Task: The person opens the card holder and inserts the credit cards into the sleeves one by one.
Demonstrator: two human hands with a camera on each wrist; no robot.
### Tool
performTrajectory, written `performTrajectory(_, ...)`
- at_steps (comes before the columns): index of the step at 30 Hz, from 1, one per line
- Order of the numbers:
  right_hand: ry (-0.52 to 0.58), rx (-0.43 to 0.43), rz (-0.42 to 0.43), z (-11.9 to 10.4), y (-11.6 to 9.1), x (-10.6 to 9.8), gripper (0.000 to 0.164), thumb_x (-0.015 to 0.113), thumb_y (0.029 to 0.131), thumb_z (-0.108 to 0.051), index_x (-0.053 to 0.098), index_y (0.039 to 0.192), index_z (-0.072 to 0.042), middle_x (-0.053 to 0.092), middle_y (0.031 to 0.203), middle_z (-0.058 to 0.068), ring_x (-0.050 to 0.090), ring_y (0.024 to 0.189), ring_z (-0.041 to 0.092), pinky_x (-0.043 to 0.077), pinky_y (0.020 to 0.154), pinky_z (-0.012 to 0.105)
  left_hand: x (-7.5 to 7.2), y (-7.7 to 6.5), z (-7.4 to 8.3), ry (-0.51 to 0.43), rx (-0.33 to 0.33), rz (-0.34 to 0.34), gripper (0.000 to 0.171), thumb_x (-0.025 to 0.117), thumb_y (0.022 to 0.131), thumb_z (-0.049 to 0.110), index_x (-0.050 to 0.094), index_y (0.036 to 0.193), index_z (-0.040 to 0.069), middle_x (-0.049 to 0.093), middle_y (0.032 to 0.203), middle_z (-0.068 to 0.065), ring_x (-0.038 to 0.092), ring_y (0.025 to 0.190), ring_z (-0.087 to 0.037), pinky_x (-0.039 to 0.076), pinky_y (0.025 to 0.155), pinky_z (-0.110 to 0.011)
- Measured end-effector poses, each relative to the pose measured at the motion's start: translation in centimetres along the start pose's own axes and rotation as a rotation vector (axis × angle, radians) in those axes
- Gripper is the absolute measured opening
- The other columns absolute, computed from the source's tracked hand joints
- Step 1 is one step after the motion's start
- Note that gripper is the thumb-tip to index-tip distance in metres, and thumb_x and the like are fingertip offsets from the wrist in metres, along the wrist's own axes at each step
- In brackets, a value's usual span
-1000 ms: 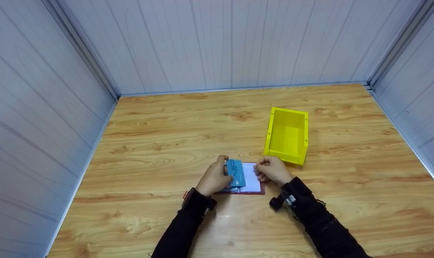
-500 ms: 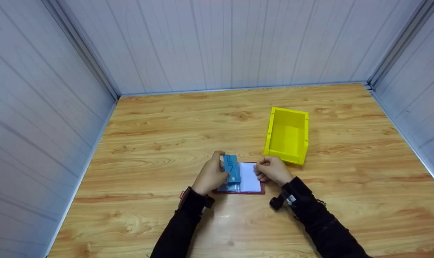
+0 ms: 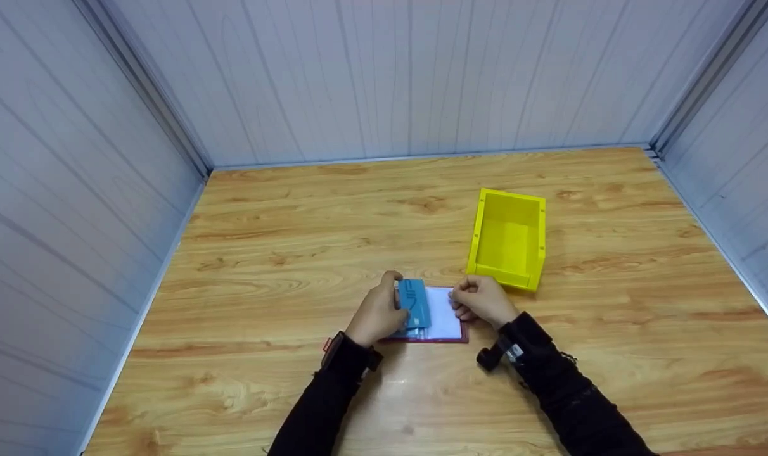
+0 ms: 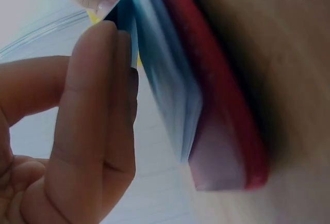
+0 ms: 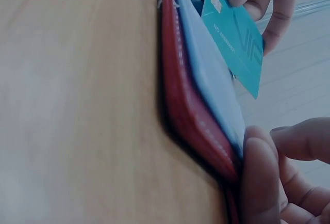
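Note:
My left hand pinches a blue plastic card between thumb and fingers. The right wrist view shows the letters VIP and a chip on the card. Beneath it, a red-covered card holder lies spread on the table, with clear sleeves and a whitish page. The card is tilted above the holder's left half; whether its lower edge touches a sleeve is hidden. At the holder's right edge, my right hand has curled fingers and thumb gripping the page edge.
A yellow plastic bin stands just beyond my right hand, with nothing visible inside. The wood-grain table is bounded by pale panel walls at the back and both sides.
My left hand first shifted left and away with the card, then came partly back to the right and nearer. The right hand and the holder stayed where they were.

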State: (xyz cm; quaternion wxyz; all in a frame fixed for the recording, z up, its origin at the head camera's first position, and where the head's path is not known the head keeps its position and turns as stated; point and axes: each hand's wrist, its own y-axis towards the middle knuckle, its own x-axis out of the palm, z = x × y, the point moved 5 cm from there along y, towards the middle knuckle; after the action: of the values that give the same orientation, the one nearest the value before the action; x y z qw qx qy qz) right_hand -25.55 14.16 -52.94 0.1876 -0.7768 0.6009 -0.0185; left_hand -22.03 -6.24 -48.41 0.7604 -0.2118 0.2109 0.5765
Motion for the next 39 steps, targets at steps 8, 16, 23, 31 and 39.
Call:
performTrajectory(8, -0.004, -0.004, -0.002, -0.2, -0.3, -0.1, 0.012, 0.063, 0.091, -0.008, 0.061, 0.092, 0.004, 0.066, 0.071, 0.003, 0.061, 0.055, 0.008, 0.054, 0.05, 0.021, 0.3, 0.0, 0.0, -0.015, -0.038, -0.027, 0.064, 0.059, 0.077, -0.009, 0.038, 0.138, -0.005, 0.049, 0.071, 0.001, 0.049, 0.057, -0.011, 0.042, 0.053, -0.024)
performTrajectory(16, 0.014, -0.021, -0.007, -0.2, -0.3, 0.0, 0.013, 0.062, 0.09, -0.007, 0.06, 0.092, 0.006, 0.065, 0.07, 0.004, 0.061, 0.054, 0.008, 0.054, 0.05, 0.021, 0.8, 0.0, -0.1, -0.011, -0.084, -0.113, 0.064, 0.064, 0.079, -0.004, 0.039, 0.138, -0.006, 0.049, 0.071, 0.0, 0.049, 0.059, -0.012, 0.042, 0.054, -0.024)
performTrajectory(23, 0.01, -0.013, -0.008, -0.2, -0.1, 0.0, 0.011, 0.063, 0.091, -0.008, 0.061, 0.091, 0.003, 0.065, 0.071, 0.004, 0.062, 0.055, 0.008, 0.054, 0.052, 0.021, 1.2, 0.1, -0.2, -0.007, -0.053, -0.112, 0.068, 0.065, 0.082, -0.003, 0.038, 0.144, -0.006, 0.049, 0.071, 0.002, 0.048, 0.058, -0.01, 0.04, 0.054, -0.023)
performTrajectory(31, 0.015, -0.006, -0.021, -0.1, -0.1, 0.0, 0.011, 0.063, 0.092, -0.008, 0.061, 0.092, 0.003, 0.065, 0.072, 0.004, 0.062, 0.056, 0.01, 0.055, 0.051, 0.022, 1.5, 0.6, 0.2, 0.073, -0.041, -0.042, 0.058, 0.068, 0.077, -0.002, 0.05, 0.132, -0.009, 0.05, 0.076, -0.001, 0.05, 0.07, -0.016, 0.042, 0.064, -0.027)
performTrajectory(39, 0.015, -0.001, -0.038, -1.8, -1.4, 0.2, 0.011, 0.06, 0.092, -0.004, 0.06, 0.092, 0.007, 0.064, 0.074, 0.007, 0.062, 0.057, 0.012, 0.056, 0.054, 0.024, 2.2, 0.9, 0.9, 0.146, -0.013, -0.015, 0.024, 0.067, 0.074, -0.003, 0.06, 0.097, -0.001, 0.046, 0.072, 0.001, 0.045, 0.065, -0.014, 0.034, 0.055, -0.025)
